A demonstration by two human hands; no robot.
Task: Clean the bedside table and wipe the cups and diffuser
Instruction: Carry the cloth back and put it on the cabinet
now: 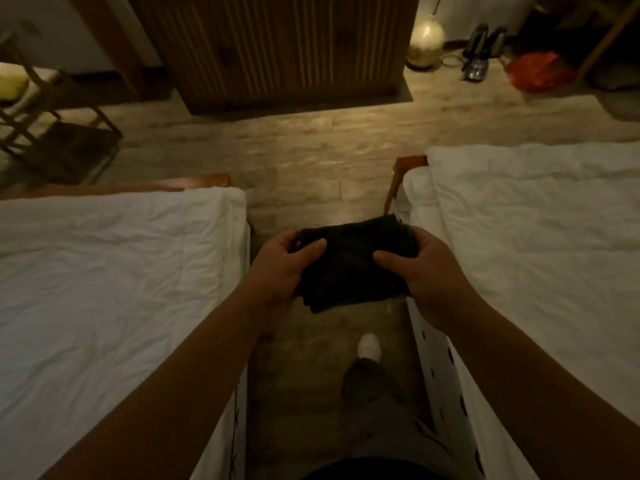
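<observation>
Plainly, by label:
Beds: a white-sheeted bed (114, 271) lies to the left of the left hand and another bed (540, 237) to the right of the right hand, both cut off by the frame edges.
Cabinet: a slatted wooden cabinet (273, 46) stands far ahead of the hands, its top out of frame.
Floor: a pale wood floor (311, 147) runs beyond and beneath the hands.
Cloth: a dark, folded cloth (349, 265) is held in the air between the two hands, over the gap between the beds; its colour and weave are hard to make out in the dim light.
Left hand: the left hand (280, 268) grips the cloth's left edge, thumb on top, fingers curled underneath and partly hidden.
Right hand: the right hand (422, 271) grips the right edge, thumb on top, fingers hidden behind the cloth.
Lamp: a glowing round lamp (425, 43) sits far ahead, right of the cabinet.
Shoe: a white shoe (370, 346) shows below the cloth.
Far right corner: dark things and something orange (536, 71) are too blurred to name.
</observation>
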